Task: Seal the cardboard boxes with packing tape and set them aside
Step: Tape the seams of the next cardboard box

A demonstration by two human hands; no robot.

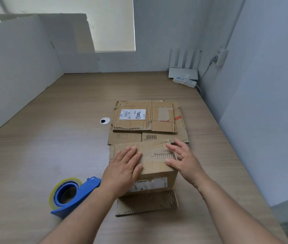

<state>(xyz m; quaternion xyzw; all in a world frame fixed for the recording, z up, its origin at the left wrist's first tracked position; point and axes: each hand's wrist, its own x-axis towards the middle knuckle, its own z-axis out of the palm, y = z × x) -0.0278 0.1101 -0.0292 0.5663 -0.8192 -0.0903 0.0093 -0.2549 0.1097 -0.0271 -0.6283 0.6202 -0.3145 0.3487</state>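
Two hands, grasping nothing, rest on the box (154, 167) near us on the table (51, 138): left hand (123, 166) flat on top, right hand (183, 161) at its right edge. If we reach for the tape dispenser (72, 196), flaps (157, 148) may spring up.

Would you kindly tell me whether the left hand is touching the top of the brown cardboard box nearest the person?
Touching. The head view shows the left hand lying flat on the top flap of the brown cardboard box, fingers straight.
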